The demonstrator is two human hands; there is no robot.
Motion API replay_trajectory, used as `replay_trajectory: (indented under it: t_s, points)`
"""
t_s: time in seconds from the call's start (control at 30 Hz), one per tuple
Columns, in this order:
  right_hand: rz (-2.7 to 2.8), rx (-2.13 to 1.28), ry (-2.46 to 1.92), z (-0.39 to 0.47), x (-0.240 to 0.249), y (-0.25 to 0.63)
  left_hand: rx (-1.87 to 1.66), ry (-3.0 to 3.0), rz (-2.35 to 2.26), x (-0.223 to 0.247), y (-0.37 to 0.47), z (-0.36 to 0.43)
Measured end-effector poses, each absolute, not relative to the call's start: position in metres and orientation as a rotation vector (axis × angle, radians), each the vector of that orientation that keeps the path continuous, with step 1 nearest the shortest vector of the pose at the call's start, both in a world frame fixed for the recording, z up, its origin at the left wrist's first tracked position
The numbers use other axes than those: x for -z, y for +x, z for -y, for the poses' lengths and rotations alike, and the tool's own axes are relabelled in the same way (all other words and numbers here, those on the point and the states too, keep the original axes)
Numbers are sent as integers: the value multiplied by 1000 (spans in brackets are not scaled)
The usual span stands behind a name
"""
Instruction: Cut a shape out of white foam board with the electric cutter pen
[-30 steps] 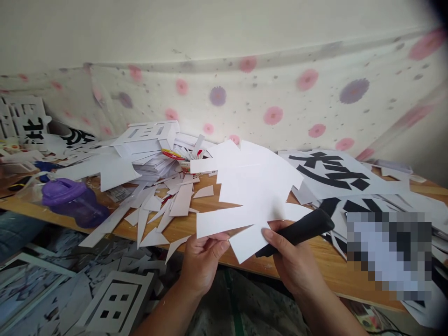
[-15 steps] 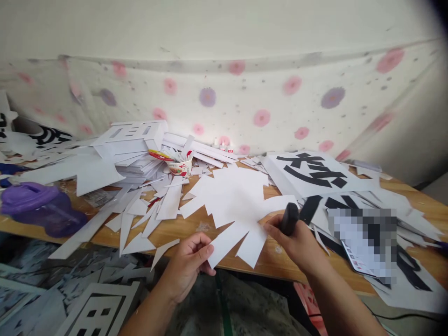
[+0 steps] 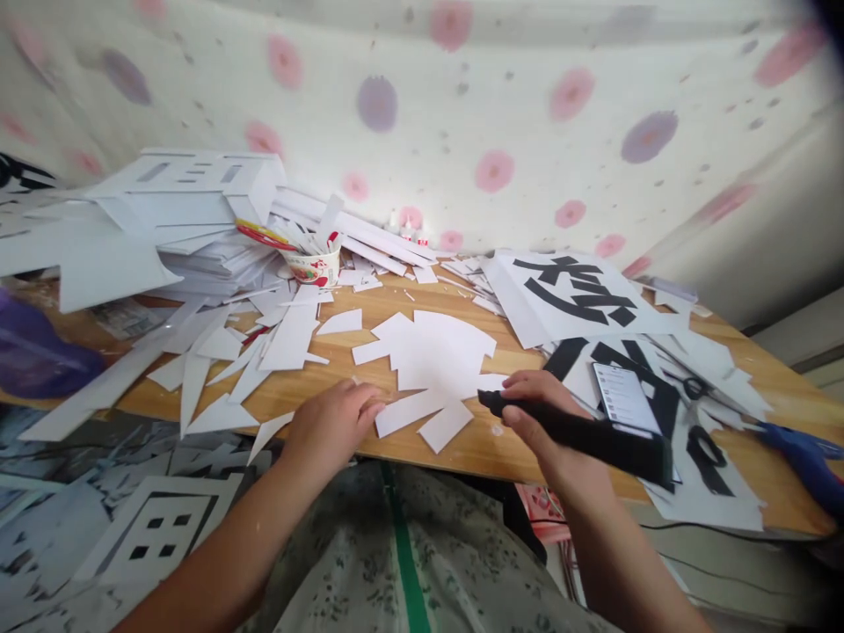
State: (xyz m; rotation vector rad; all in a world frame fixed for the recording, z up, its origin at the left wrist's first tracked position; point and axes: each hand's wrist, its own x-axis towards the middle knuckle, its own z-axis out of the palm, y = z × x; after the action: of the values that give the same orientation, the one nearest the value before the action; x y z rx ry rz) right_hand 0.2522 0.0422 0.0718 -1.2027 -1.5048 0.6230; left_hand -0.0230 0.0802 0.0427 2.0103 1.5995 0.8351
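Observation:
My right hand [image 3: 550, 431] is wrapped round a black handled tool [image 3: 593, 435], whose narrow tip points left, near the right side of a white cut sheet [image 3: 439, 352]. The sheet lies on the wooden table [image 3: 349, 440] and has a jagged outline with strips sticking out. My left hand [image 3: 333, 422] rests at the table's front edge, just left of the sheet's lower strip, with its fingers curled together; whether anything is between them is hidden.
White scraps [image 3: 224, 413] and a purple bottle [image 3: 40, 352] lie left. Behind are stacked white boards [image 3: 198, 211] and a patterned bowl [image 3: 316, 264] of tools. At right are a phone [image 3: 623, 400], black-lettered sheets [image 3: 573, 294] and a blue tool [image 3: 797, 453].
The view has tipped down. My left hand has let go of the sheet's strip, and the sheet lies lower. The tool in my right hand has swung from upright to lying leftward.

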Motion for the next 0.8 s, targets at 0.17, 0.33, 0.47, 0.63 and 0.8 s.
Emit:
replay_trajectory:
  t_s: [0.17, 0.33, 0.47, 0.63, 0.8]
  points:
    - [1557, -738, -1091, -40, -56, 235, -914, 2423, -1407, -24, -19, -60]
    - [1395, -1050, -1042, -43, -51, 227, -1011, 2694, -1202, -4, -13, -49]
    - [1238, -1268, -1038, -52, -56, 218, -1054, 2691, -1189, 4, -16, -51]
    - [1255, -1390, -1078, -68, -69, 200, -1036, 2731, -1208, 3, -15, -50]
    - [1375, -1398, -1147, -82, -70, 183, -1086, 2714, -1195, 4, -14, -48]
